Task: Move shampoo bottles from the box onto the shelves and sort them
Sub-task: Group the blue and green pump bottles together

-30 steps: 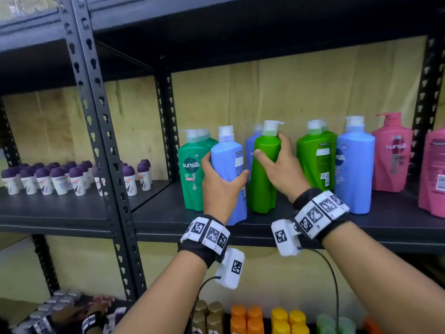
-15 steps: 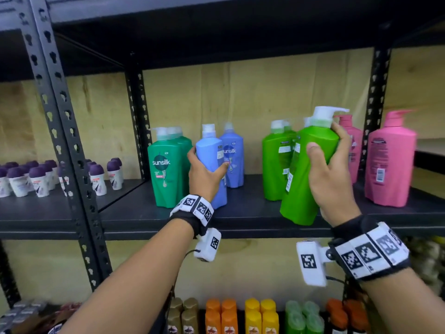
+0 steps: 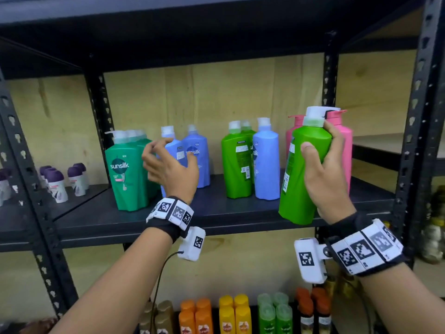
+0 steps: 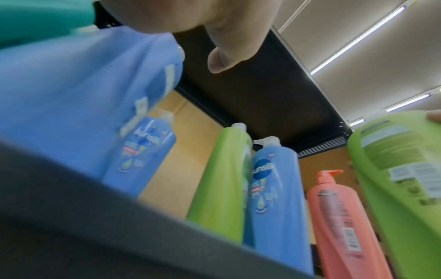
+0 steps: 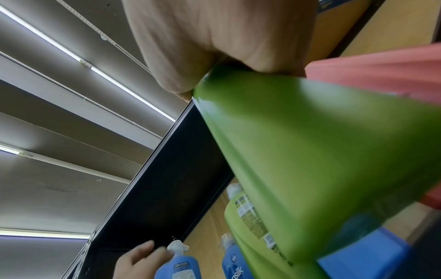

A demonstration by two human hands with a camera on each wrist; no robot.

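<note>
My right hand (image 3: 320, 141) grips a light green pump bottle (image 3: 303, 179) by its upper body. The bottle is tilted and held off the shelf board (image 3: 240, 213), over its front edge and in front of two pink bottles (image 3: 346, 145). In the right wrist view the green bottle (image 5: 310, 151) fills the frame. My left hand (image 3: 174, 153) hovers with spread, loosely curled fingers just before a blue bottle (image 3: 179, 150) and holds nothing. In the left wrist view the thumb stands apart from that blue bottle (image 4: 71, 94). Dark green bottles (image 3: 127, 174) stand at the shelf's left.
Two light green bottles (image 3: 237, 165) and a blue one (image 3: 266, 165) stand mid-shelf. Small purple-capped bottles (image 3: 55, 184) fill the left bay. Orange, yellow and green bottles (image 3: 216, 314) line the lower shelf. Black perforated posts (image 3: 414, 116) frame the bay.
My left hand has let go of the blue bottle and opened. My right hand has carried the green bottle further right, up to the pink bottles.
</note>
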